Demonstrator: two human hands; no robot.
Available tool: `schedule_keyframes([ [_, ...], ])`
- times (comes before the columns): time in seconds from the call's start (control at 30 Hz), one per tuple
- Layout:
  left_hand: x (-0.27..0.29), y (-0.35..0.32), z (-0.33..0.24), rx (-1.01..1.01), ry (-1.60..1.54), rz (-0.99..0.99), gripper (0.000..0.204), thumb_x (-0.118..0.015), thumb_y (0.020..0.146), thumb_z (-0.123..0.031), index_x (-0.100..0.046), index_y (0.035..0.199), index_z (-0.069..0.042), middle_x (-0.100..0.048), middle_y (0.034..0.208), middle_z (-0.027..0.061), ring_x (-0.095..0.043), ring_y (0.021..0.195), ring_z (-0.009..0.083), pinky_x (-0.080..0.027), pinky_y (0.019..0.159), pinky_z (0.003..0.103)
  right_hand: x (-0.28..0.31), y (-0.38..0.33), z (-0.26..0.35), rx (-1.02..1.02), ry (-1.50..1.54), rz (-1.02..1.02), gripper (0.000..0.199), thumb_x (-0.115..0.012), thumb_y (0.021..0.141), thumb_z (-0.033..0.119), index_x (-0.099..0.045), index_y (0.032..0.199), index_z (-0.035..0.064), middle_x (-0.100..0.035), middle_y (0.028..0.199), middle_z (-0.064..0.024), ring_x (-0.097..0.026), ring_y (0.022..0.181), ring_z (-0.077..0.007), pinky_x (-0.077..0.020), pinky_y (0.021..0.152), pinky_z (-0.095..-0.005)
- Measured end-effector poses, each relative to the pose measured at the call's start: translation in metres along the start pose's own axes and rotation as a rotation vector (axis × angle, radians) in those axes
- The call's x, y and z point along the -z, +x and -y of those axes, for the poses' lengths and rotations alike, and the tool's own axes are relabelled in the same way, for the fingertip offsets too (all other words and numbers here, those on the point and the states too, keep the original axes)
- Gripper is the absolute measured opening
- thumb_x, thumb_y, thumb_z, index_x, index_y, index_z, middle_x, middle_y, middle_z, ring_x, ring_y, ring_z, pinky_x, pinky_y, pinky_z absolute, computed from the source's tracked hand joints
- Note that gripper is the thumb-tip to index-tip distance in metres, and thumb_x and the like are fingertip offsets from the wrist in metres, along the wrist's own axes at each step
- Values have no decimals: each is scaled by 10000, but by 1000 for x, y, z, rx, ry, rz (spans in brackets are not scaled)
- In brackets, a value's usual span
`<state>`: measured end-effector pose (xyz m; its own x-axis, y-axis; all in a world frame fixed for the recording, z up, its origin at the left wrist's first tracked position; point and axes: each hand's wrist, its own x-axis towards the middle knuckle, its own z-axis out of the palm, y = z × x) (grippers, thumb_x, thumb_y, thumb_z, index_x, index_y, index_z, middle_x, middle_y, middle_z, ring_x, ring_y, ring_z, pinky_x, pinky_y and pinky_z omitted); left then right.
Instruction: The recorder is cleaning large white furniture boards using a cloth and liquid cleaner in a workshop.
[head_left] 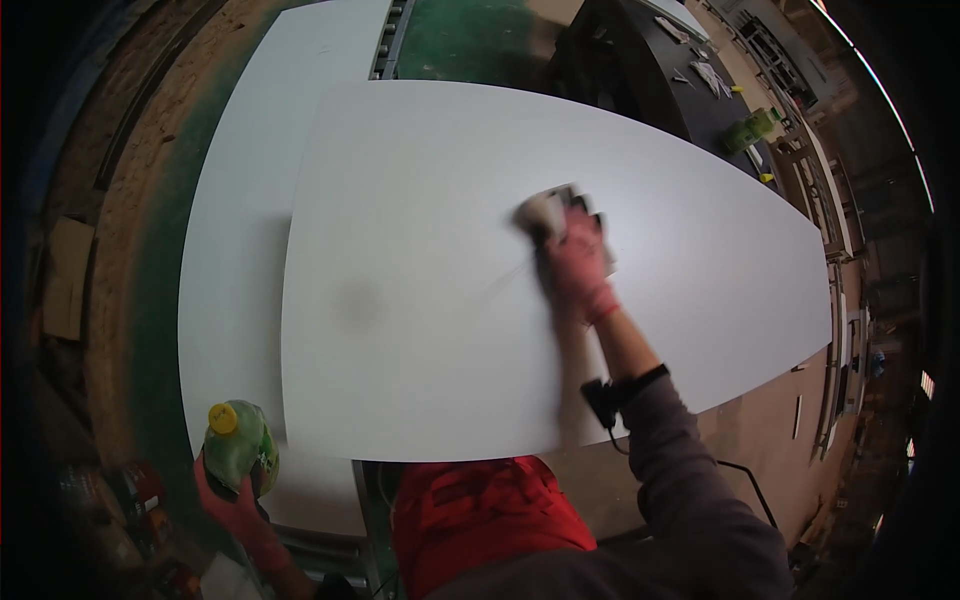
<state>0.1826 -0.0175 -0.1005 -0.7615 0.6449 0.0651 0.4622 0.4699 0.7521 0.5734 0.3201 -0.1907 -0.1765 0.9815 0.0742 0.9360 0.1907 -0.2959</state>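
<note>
My right hand (582,262), in a red glove with dark fingertips, presses a pale wadded cloth (542,215) against a large white panel (420,190). Motion blurs the cloth and the fingers. At the lower left, my left hand (237,512), also in a red glove, is wrapped around a clear green bottle (232,455) with a yellow cap (223,418). The bottle is held beside the panel's near left corner, apart from its surface. A faint grey smudge shows on the panel left of the cloth.
Under the panel's left side lies a second white board (235,220). A roller conveyor (391,40) runs at the far edge. On a dark table (690,90) at the back right stand another green bottle (750,130) and small items. Cardboard (68,280) leans at the far left.
</note>
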Motion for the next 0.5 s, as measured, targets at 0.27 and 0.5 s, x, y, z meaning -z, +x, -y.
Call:
schedule_keyframes([
  [0.27,34,-47,11,94,40,-48,580,-575,670,-99,-445,1217,45,-493,1202,159,-450,1137,261,-299,1010,364,-55,50,121,323,50,-151,450,-542,760,304,-523,1102,12,-512,1174,-158,-451,1111,-305,-317,999,-371],
  [0.5,39,-58,5,-1,116,-110,554,-587,691,-71,-459,1221,28,-475,1237,168,-456,1140,255,-322,998,382,-121,-167,307,1038,522,357,553,-606,724,442,-514,1134,83,-440,1255,-130,-328,1244,-281,-104,1101,-503],
])
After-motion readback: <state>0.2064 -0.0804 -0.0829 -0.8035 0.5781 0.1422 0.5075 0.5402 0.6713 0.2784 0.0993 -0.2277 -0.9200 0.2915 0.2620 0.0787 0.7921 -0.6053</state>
